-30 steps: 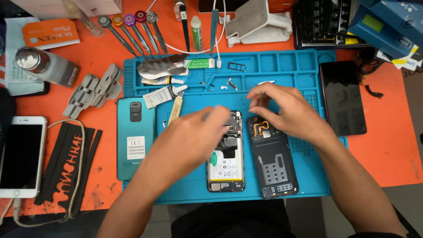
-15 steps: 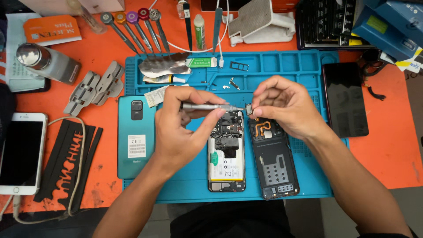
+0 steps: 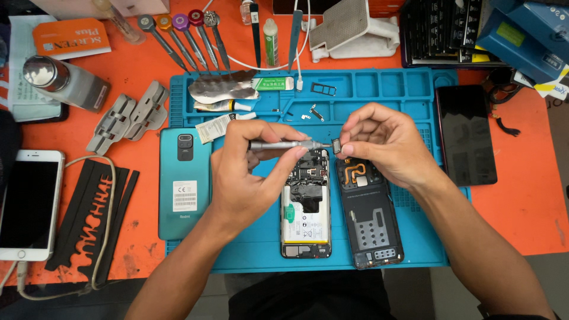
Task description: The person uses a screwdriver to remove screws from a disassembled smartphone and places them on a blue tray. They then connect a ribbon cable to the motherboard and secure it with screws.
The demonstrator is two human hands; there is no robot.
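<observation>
Blue silicone mat (image 3: 237, 261) lay nearest, with two opened phone bodies on it side by side: an open phone (image 3: 306, 207) showing its battery and board, and a dark back frame (image 3: 370, 219) just to its right. A teal back cover (image 3: 185, 184) lay face down at the mat's left edge.

Above the open phone, the left hand (image 3: 249, 178) was closed around a slim grey screwdriver (image 3: 281, 144), held level with its tip pointing right. The right hand (image 3: 385, 142) was pinched shut on a small square part (image 3: 336, 146), thumb and forefinger gripping it just over the top of the frame. The tip sat touching or nearly touching that part; which, I could not tell.

In my judgement the part was small enough to slip from the pinch if the tip pushed too hard, and it could drop into the open board below. A sideways slip of the tip might also scratch the part.

Farther off, loose brackets (image 3: 314, 111) lay on the mat, then a black phone (image 3: 465, 136) to the right, and a row of drivers (image 3: 184, 38) on the orange table (image 3: 521, 201).
</observation>
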